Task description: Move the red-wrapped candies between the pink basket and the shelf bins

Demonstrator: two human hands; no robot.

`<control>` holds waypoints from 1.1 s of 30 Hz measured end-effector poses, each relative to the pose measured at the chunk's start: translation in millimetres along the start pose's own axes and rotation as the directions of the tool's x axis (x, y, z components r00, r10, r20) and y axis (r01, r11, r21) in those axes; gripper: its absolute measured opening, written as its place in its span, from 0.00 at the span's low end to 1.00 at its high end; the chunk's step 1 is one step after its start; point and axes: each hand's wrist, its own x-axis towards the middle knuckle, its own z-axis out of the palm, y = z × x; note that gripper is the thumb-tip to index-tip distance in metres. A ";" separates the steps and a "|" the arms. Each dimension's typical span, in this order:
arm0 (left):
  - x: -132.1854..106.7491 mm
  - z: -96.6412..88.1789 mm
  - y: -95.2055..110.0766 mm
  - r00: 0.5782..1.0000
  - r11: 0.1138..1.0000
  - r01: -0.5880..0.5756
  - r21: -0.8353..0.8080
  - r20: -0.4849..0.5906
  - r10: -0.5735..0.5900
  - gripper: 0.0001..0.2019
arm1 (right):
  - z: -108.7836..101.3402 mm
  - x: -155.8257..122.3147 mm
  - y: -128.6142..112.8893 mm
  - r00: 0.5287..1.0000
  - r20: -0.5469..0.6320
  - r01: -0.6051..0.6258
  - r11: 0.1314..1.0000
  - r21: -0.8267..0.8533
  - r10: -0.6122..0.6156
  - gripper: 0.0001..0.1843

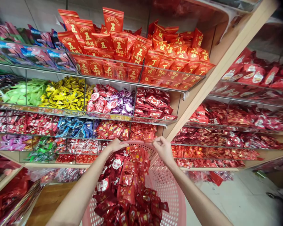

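the pink perforated plastic basket (172,201) sits right in front of me, low between my forearms, its rim tipped up toward the shelves; it is heaped with small red foil packets (124,185), some with a white round label; my left hand (114,146) is curled over the far rim; my right hand (163,149) is at the same rim, well apart from the left, with its fingertips (154,141) pinched together; a bit of red shows at that pinch, but i can't tell if it is a packet or only the rim; behind the basket stand glass-fronted shelves; the top one is piled with red "be happy" pouches (103,50); below them are green sweets (25,92), yellow sweets (63,94), white and purple wrapped sweets (110,100), red packets (153,103) and blue packets (74,127); a pale wooden upright (217,75) divides this bay from a second bay of red packets (226,119) on my right; a pale tiled floor (238,194) shows at lower right.
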 end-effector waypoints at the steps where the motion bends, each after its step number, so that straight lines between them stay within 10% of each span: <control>1: 0.2 0.2 -0.3 1.000 1.000 -0.002 0.000 0.000 0.002 0.27 | 0.2 -11.4 -2.0 0.994 0.044 -0.103 0.991 0.083 0.099 0.14; 5: 0.5 0.6 -0.8 1.000 1.000 0.001 -0.007 0.008 -0.001 0.26 | 7.3 -58.1 -2.5 0.855 0.327 -0.485 0.844 0.230 0.403 0.16; 10: -1.0 0.0 0.7 1.000 1.000 -0.007 0.030 0.008 0.007 0.27 | 27.0 -96.7 14.5 0.737 0.475 -0.641 0.720 0.266 0.481 0.15; 28: -10.3 -0.6 9.8 1.000 0.998 0.009 0.067 0.002 -0.009 0.28 | 59.4 -124.9 30.3 0.665 0.554 -0.582 0.812 -0.033 0.500 0.10; 33: -10.8 -0.9 10.9 1.000 0.997 -0.008 0.071 0.008 0.007 0.29 | 52.4 -123.0 39.2 0.758 0.508 -0.305 0.911 -0.278 0.409 0.14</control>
